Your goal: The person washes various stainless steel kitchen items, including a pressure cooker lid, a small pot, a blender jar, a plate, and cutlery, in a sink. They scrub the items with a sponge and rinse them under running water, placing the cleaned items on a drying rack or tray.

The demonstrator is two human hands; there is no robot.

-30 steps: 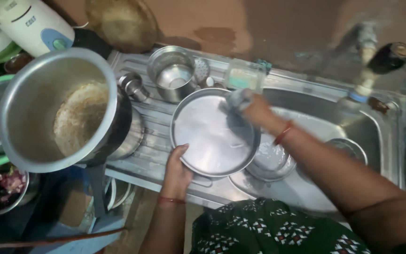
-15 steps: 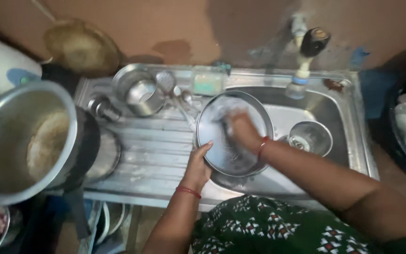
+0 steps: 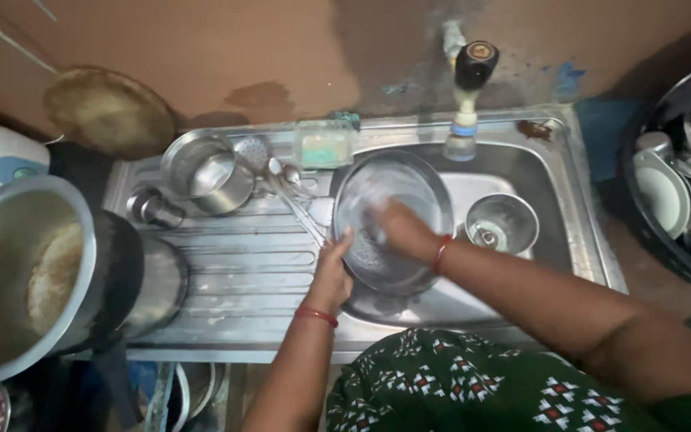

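Note:
A round steel plate (image 3: pixel 409 188) is tilted over the steel sink basin (image 3: pixel 545 232). My left hand (image 3: pixel 331 272) grips the plate's lower left rim. My right hand (image 3: pixel 401 228) presses on the plate's face with closed fingers, probably around a scrubber that I cannot make out. A small steel bowl (image 3: pixel 501 222) sits in the basin just right of the plate. The tap (image 3: pixel 467 96) stands above the basin at the back.
On the ribbed drainboard (image 3: pixel 233 272) lie a steel pot (image 3: pixel 201 172), a strainer ladle (image 3: pixel 269 172), spoons and a small cup (image 3: pixel 153 208). A soap tray (image 3: pixel 323 144) sits on the rim. A large pot (image 3: pixel 21 272) stands left, a tub of steel dishes (image 3: pixel 681 184) right.
The view has shifted right and nearer. The plate stays held over the basin while my right hand has slid from its upper middle down toward its centre.

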